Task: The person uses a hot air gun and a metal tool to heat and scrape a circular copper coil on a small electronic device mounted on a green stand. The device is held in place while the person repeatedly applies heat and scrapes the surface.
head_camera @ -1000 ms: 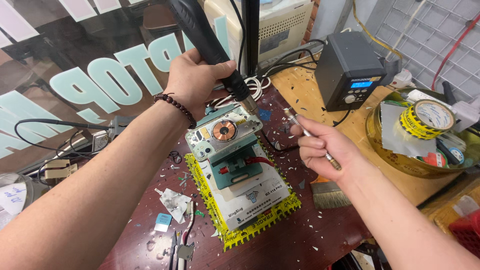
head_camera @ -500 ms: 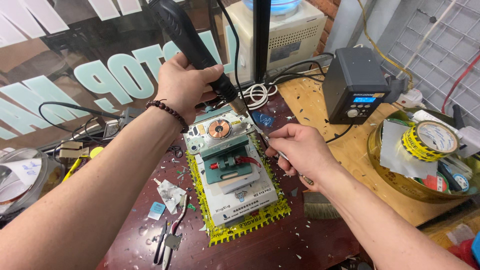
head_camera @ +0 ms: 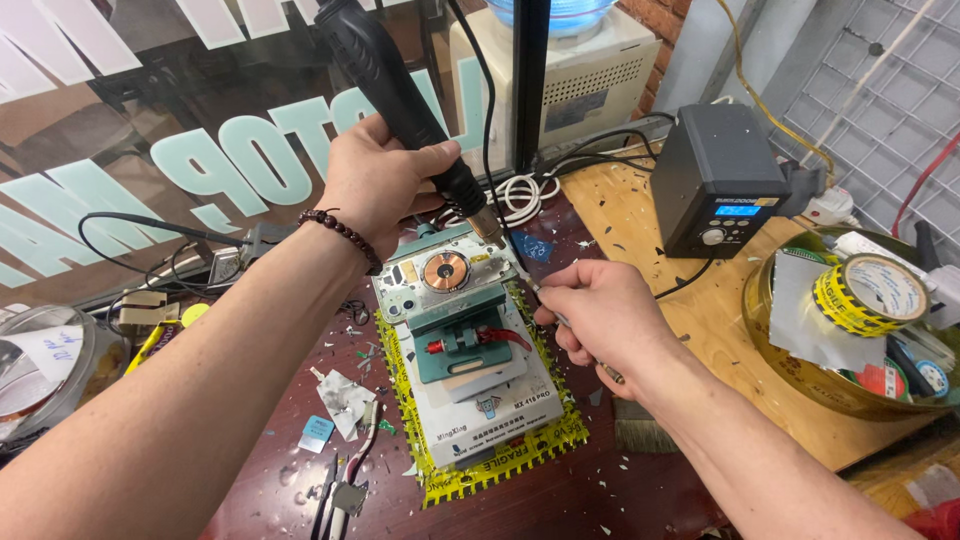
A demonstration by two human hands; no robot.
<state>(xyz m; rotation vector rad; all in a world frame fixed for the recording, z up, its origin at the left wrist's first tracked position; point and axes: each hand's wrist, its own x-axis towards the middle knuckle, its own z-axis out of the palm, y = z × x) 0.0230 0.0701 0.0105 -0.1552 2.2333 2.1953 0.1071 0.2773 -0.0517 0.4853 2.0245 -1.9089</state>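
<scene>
My left hand [head_camera: 375, 185] grips a black hot-air gun [head_camera: 385, 85], its metal nozzle pointing down at the top right corner of an opened phone back [head_camera: 445, 272] with a copper coil. The phone sits clamped in a green fixture [head_camera: 465, 335] on a pale block over a yellow mat [head_camera: 490, 465]. My right hand [head_camera: 600, 325] holds thin metal tweezers [head_camera: 530, 285], the tip touching the phone's right edge just below the nozzle.
A dark soldering station [head_camera: 715, 180] with a blue display stands at right on a wooden board [head_camera: 700, 330]. A bowl [head_camera: 800, 385] holds a yellow tape roll [head_camera: 870, 290]. Pliers [head_camera: 345, 480], scraps and cables lie at left; a brush [head_camera: 640, 435] rests by my right wrist.
My right hand has moved left and up, bringing the tweezers' tip from the free air to the phone's right edge. The hot-air gun stays over the phone's top corner.
</scene>
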